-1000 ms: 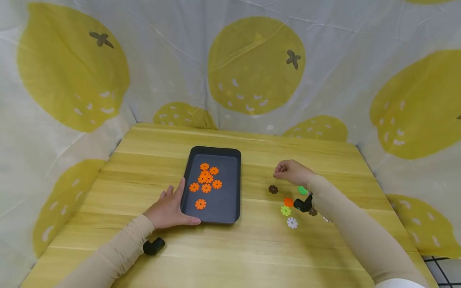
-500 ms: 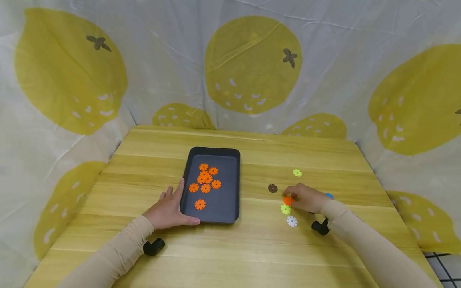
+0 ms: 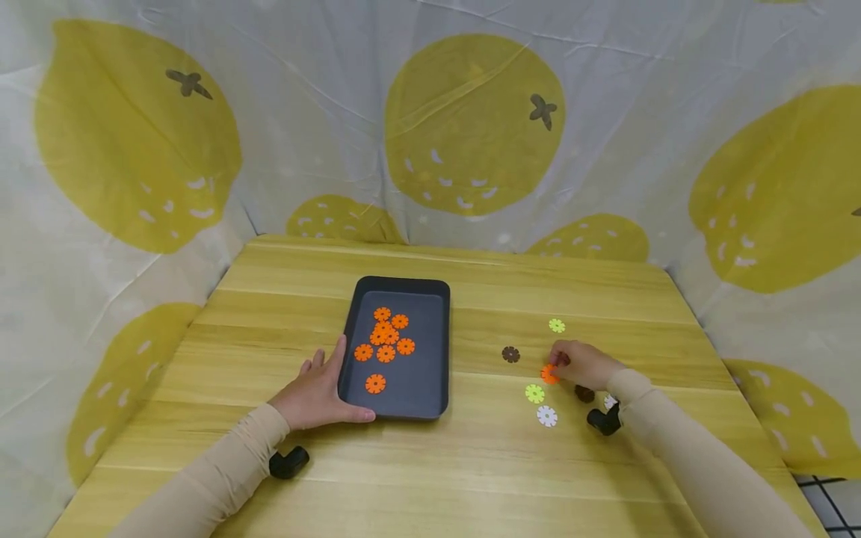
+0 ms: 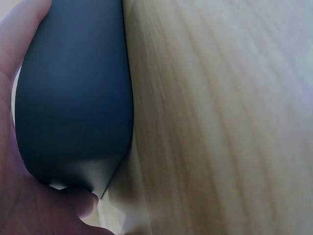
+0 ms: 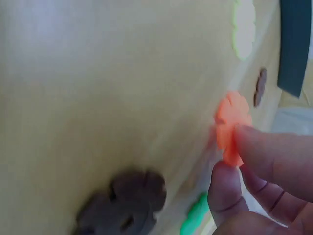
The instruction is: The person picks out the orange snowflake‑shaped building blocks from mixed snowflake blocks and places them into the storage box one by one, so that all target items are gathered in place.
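Observation:
My left hand (image 3: 314, 396) rests against the near left corner of a dark grey baking tray (image 3: 436, 359), fingers extended along the side and thumb along the front edge. The left wrist view shows the tray wall (image 4: 73, 98) between thumb and fingers. Inside the tray lie several orange notched discs (image 3: 375, 384), some overlapping. Right of the tray, my right hand (image 3: 588, 366) pinches another orange notched disc (image 5: 229, 122) between thumb and fingers. It is tilted up at the table surface; whether it still touches cannot be told.
Loose discs lie around the right hand: brown (image 3: 511, 354), yellow-green (image 3: 534, 394), white (image 3: 547, 416), a farther yellow-green disc (image 3: 557, 326), and a brown disc (image 3: 584, 394) near the wrist. A green disc (image 5: 194, 215) shows below the fingers. Lemon-print cloth (image 3: 471, 239) surrounds the wooden table.
My right hand has come nearer from the far yellow-green disc and taken hold of the orange disc, shifting it slightly right. The left hand and tray stay put.

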Tool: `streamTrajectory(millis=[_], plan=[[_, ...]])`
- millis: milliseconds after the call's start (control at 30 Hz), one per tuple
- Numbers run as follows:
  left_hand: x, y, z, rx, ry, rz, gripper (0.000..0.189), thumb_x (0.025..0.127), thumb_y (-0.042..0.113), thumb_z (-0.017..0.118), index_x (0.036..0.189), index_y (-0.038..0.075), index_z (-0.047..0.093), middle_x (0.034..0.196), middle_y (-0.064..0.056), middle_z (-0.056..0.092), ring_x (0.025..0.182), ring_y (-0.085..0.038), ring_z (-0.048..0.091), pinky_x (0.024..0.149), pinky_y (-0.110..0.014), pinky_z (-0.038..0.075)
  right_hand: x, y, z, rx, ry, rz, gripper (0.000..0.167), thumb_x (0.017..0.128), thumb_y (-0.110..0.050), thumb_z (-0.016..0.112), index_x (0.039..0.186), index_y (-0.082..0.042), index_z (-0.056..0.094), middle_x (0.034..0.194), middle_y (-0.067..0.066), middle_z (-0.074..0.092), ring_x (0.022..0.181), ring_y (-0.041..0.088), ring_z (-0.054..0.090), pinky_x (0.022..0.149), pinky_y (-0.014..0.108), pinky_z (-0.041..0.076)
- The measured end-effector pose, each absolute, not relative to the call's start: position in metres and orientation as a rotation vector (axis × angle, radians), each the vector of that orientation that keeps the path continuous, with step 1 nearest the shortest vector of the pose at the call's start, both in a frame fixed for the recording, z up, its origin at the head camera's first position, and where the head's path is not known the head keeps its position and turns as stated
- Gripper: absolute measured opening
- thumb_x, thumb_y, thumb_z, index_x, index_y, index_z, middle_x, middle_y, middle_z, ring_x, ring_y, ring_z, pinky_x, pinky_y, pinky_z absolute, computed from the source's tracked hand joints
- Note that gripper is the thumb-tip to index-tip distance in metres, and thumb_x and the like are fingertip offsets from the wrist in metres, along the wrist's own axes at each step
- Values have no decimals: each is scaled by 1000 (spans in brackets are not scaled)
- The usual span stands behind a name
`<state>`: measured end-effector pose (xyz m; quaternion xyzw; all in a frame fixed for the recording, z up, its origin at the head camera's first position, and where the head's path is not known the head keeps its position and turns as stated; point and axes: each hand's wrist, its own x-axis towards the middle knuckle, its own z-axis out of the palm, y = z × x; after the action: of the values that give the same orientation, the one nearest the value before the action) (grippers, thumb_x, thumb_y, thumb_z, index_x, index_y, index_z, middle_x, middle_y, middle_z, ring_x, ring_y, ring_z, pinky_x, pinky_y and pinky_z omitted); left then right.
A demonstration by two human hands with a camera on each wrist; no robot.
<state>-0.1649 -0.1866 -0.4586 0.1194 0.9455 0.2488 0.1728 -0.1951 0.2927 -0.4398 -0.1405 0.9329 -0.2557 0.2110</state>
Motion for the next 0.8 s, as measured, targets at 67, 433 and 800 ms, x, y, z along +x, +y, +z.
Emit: streamTrajectory(millis=[67, 433, 800], plan=[[-165, -187, -459, 339, 2683, 705, 151, 64, 80, 78, 163, 6, -9, 161, -41, 15, 148, -64, 13, 111, -75, 29, -199, 295, -436, -394, 2607, -707, 3, 97, -7, 63, 97, -4, 63, 89, 4, 63, 79, 15, 52, 71, 28, 44], [-166, -187, -458, 336, 2693, 729, 151, 63, 79, 79, 163, 5, -8, 161, -40, 17, 150, -61, 11, 115, -73, 24, -256, 236, -370, -478, 2641, -716, 13, 105, -11, 50, 102, -2, 59, 95, 11, 62, 78, 18, 49, 74, 34, 42], [-164, -185, -459, 330, 2695, 707, 150, 64, 79, 78, 163, 5, -6, 160, -41, 21, 147, -64, 17, 107, -74, 36, -286, 80, -357, -635, 2414, -727, 12, 101, -14, 56, 93, -8, 62, 84, 0, 53, 69, 14, 42, 67, 28, 37]])
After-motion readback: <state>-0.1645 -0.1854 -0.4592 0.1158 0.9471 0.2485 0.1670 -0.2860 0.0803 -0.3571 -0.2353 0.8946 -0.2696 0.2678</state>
